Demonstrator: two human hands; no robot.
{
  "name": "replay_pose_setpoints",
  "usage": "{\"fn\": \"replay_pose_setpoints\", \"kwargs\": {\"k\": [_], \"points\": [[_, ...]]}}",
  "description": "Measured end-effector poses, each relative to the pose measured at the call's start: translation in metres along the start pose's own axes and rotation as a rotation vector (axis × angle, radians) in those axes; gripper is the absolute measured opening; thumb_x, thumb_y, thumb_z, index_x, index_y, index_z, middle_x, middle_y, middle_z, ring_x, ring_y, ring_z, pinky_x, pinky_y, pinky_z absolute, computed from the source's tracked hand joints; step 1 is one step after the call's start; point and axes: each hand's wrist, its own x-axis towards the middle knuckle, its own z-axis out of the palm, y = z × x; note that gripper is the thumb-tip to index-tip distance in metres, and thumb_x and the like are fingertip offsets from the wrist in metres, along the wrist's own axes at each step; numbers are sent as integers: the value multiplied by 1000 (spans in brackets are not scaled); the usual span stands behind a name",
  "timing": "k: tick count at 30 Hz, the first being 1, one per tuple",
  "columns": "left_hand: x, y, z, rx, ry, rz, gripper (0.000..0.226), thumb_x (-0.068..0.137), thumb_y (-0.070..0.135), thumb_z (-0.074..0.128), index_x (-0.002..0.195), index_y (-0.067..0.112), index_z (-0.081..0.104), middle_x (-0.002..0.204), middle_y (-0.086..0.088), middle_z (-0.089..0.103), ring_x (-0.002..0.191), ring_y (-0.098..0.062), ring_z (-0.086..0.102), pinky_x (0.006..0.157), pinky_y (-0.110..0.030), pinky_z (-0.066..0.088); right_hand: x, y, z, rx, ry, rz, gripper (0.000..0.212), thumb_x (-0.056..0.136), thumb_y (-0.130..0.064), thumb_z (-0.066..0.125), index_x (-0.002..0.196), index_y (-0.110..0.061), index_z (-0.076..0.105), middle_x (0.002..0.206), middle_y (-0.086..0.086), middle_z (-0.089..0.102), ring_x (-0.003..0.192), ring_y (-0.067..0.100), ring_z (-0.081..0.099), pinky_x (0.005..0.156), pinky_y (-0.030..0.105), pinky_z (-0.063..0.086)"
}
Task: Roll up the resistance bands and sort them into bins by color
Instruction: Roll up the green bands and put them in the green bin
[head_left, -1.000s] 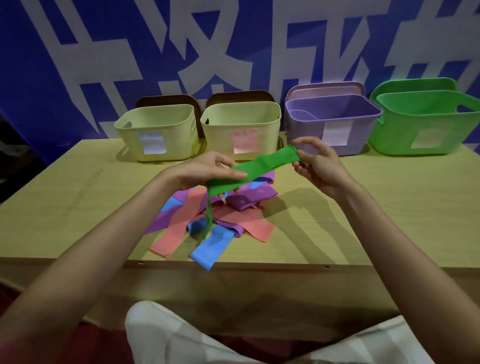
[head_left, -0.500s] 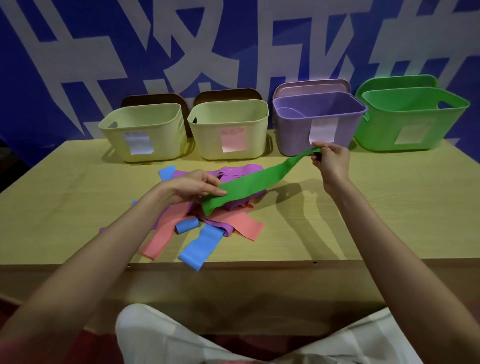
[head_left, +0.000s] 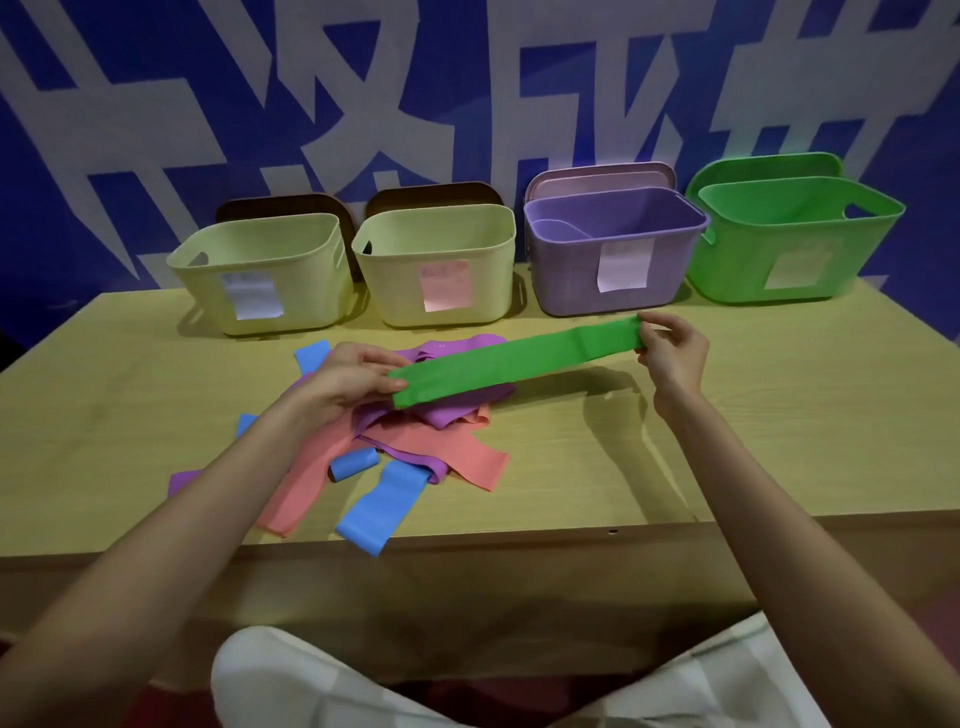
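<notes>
Stretching between the two hands, the green band (head_left: 511, 364) is held flat above the wooden table (head_left: 779, 441), over the pile of loose bands (head_left: 415, 441). The left hand (head_left: 348, 382) pinches its near end with thumb and fingers, and the right hand (head_left: 672, 351) pinches its far end, just in front of the purple bin (head_left: 613, 260). The pile has pink, purple and blue bands mixed together, and one small blue roll (head_left: 353, 464) lies among them. At the back of the table four bins stand in a row: two cream bins (head_left: 337, 270) at the left, then the purple bin, then the green bin (head_left: 789, 244) at the right. Each bin carries a paper label on its front wall.
</notes>
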Motion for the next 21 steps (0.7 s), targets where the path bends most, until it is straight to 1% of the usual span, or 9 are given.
{"fn": "replay_pose_setpoints", "kwargs": {"k": [3,6,8,10,12,14,16,18,21], "points": [[6,0,7,60,182,115,27,79,-16,65,101,1,66,81,-5,64,63,-9,63,53,-13,53,0,6,-12,-30,-20,33,27,91,-1,57,118,-3,60,80,8,59,61,9,52,50,10,45],[19,4,24,191,319,203,29,79,-10,68,104,5,67,88,-5,59,63,-8,55,49,-15,48,-1,9,-23,-87,-43,84,22,93,-4,57,114,3,63,94,13,61,62,9,50,47,10,43],[31,10,38,299,396,271,28,78,-8,67,100,9,68,95,-5,62,75,-15,60,59,-22,48,1,9,-31,-109,-52,126,19,94,-4,55,107,6,64,90,14,60,59,10,49,45,12,42],[39,19,54,398,433,373,31,76,-8,60,102,10,65,96,-5,62,89,-22,61,74,-27,50,2,8,-41,-125,-51,150,21,93,-3,51,101,11,64,78,16,58,53,13,47,44,15,42],[44,32,73,479,408,497,35,78,-10,57,109,6,55,101,-3,58,91,-21,58,77,-32,49,4,5,-52,-169,-50,146,22,92,-3,49,99,13,63,68,14,57,49,15,50,44,17,44],[51,45,93,588,356,624,31,81,-13,53,106,5,51,99,-4,54,90,-18,54,75,-32,46,2,1,-63,-220,-75,158,19,92,-4,50,105,5,61,74,14,59,52,16,55,44,17,48],[62,57,113,720,286,716,26,81,-17,49,92,5,58,96,-8,58,89,-19,53,77,-33,44,-1,-3,-73,-279,-126,183,22,92,-5,50,113,-8,53,82,14,60,55,17,58,43,17,49],[76,66,130,868,173,764,27,79,-19,48,82,3,65,97,-12,61,91,-22,54,80,-34,43,-6,-7,-81,-371,-202,170,23,92,-5,49,113,-14,49,83,13,59,55,17,57,43,18,49],[95,75,148,1040,41,820,25,78,-16,53,90,1,68,102,-18,62,98,-31,56,85,-37,44,-15,-13,-88,-456,-327,165,10,95,-7,50,98,-12,58,82,11,59,57,16,58,46,18,49]]}}
